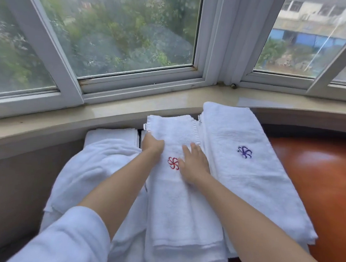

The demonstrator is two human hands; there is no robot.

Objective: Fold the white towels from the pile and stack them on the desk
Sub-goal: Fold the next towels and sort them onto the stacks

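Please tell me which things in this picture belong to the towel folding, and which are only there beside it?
For the job: red-logo towel under both hands; purple-logo towel, folded beside it; unfolded pile; desk; left hand, gripping the towel's left edge; right hand, pressing flat.

Just there: window; sill; curtain.
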